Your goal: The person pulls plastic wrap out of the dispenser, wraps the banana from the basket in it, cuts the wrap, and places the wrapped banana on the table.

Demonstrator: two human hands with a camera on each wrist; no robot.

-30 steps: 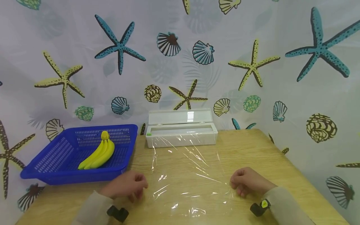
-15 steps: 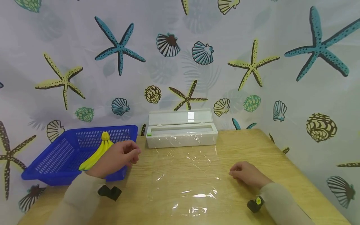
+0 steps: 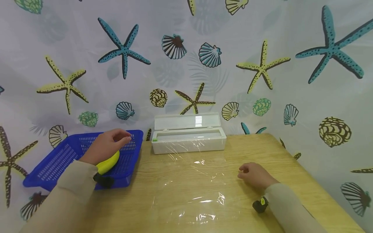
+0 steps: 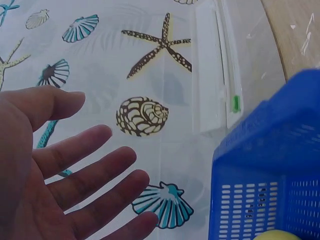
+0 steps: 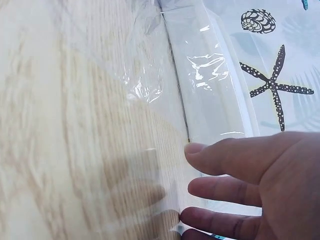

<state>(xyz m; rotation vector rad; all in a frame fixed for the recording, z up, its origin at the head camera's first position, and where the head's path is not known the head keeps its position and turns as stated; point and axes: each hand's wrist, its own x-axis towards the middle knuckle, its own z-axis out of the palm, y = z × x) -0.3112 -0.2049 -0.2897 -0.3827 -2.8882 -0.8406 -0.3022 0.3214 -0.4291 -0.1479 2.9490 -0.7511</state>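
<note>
My left hand (image 3: 106, 145) hovers over the blue plastic basket (image 3: 128, 183), its fingers spread and holding nothing in the left wrist view. Below it lies a bunch of yellow bananas (image 3: 108, 164), partly hidden by the hand and wrist. A sheet of clear plastic wrap (image 3: 204, 200) lies on the table, running forward from the white wrap dispenser box (image 3: 189, 147), whose lid stands raised. Near the wrap's right side is my right hand (image 3: 255, 175), fingers loosely bent with nothing in them. Whether its fingertips touch the film is unclear.
The wooden table (image 3: 279, 161) meets a white curtain (image 3: 186, 71) printed with starfish and shells at the back and right. The dispenser stands against the back curtain, right of the basket.
My left hand has moved up and leftward from the wrap's left edge to over the basket. My right hand has shifted slightly away from me. The wrap now lies flatter.
</note>
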